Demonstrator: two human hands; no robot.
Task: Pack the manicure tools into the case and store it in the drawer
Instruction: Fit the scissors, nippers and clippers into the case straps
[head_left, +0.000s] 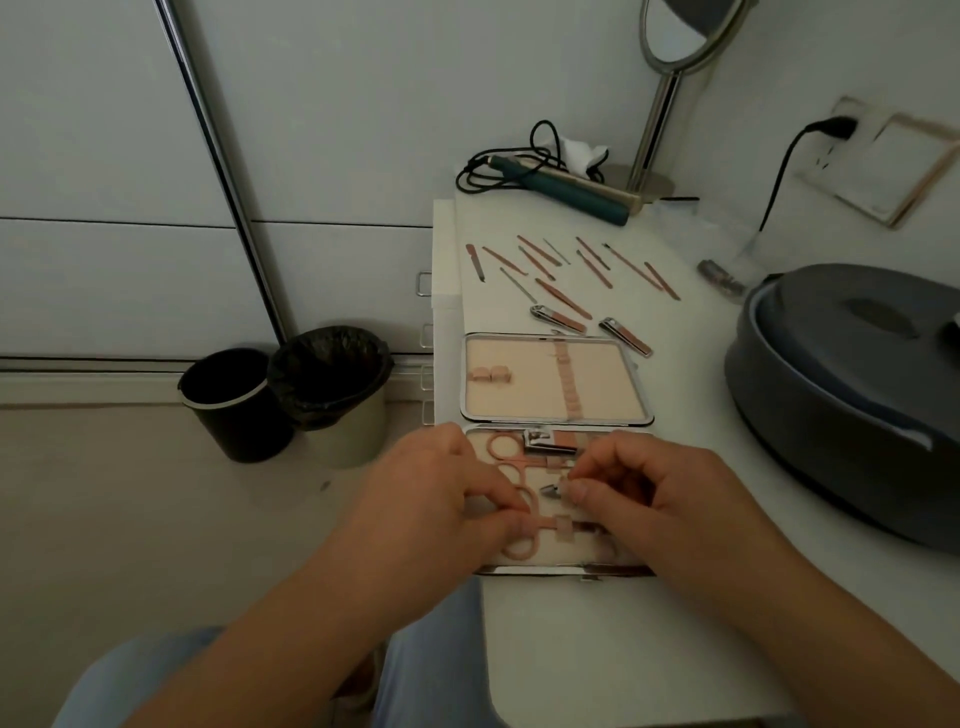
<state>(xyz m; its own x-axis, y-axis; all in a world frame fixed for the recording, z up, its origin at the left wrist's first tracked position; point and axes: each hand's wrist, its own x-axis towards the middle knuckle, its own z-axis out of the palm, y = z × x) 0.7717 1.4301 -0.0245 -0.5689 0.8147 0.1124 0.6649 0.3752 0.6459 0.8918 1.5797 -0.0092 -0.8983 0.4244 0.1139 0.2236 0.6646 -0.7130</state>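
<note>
Both hands work over the open case (556, 415) at lower centre: left hand (426, 499) pinches pink scissors (519, 512), right hand (660, 499) pinches a small tool (551, 490). Loose tools (571, 270) lie above; grey appliance (852, 395) at right.

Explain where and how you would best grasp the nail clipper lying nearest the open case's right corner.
Pinch the clipper across its long narrow sides near the middle, coming from above. It lies flat on the table, angled, with clear space either side; the case rim sits close to its lower end.
</note>
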